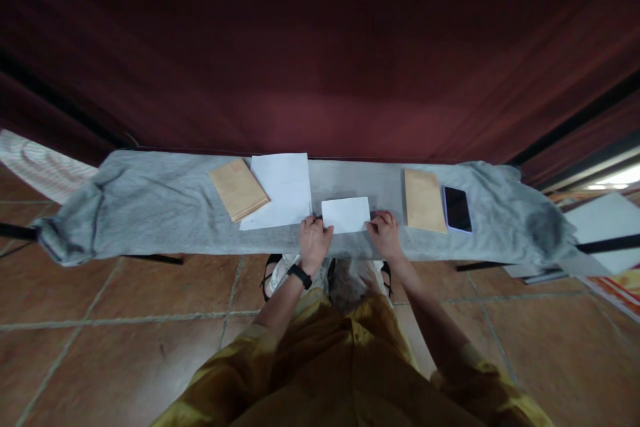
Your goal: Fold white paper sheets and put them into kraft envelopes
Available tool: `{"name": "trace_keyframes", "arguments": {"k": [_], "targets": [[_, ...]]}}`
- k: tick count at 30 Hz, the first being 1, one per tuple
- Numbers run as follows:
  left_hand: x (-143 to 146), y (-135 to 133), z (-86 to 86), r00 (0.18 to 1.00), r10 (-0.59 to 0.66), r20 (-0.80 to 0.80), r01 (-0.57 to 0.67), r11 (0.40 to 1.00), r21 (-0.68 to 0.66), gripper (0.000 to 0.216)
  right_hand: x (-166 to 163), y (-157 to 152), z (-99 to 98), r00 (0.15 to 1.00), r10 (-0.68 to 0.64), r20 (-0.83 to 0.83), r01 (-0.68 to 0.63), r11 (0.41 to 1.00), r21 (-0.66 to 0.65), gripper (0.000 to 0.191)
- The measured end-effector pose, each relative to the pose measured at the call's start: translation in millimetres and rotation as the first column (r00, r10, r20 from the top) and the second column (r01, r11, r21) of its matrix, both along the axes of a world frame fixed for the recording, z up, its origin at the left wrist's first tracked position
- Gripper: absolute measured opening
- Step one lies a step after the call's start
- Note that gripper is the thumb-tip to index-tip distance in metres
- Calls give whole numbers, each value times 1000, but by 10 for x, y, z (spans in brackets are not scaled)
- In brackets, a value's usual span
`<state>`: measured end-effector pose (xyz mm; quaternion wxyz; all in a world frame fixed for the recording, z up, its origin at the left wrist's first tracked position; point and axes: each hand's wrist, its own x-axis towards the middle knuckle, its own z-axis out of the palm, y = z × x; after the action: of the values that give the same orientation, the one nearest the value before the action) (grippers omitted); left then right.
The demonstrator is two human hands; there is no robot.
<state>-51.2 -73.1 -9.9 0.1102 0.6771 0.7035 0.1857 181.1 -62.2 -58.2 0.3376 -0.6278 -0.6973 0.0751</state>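
Observation:
A folded white sheet of paper lies in front of me on the grey cloth. My left hand, with a black watch on its wrist, pinches the paper's lower left corner. At the opposite lower corner, my right hand grips the paper between thumb and fingers. Larger white sheets lie flat to the left, partly under a stack of brown envelopes. To the right of my right hand rests another brown envelope.
A grey cloth covers the long narrow table. A phone with a purple edge lies beside the right envelope. Dark red drapery rises along the far edge. Below is a brown tiled floor, with boards at the right.

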Motion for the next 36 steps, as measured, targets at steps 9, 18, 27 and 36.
{"name": "trace_keyframes", "arguments": {"k": [9,18,27,36], "targets": [[48,18,101,998,60,-19,-61,995,-76,19,-72,-43,45,998,-33,48,33,999,5,14],[38,-42,110,1000,12,-20,-13,996,-83,21,-29,-149,156,992,-61,111,76,988,-135,18],[41,-71,106,994,52,-95,-58,996,-60,24,-84,-240,176,968,-91,236,117,988,-99,16],[207,-185,-48,955,-281,-89,290,952,100,44,-119,-307,129,965,-141,221,155,987,-44,16]]}}
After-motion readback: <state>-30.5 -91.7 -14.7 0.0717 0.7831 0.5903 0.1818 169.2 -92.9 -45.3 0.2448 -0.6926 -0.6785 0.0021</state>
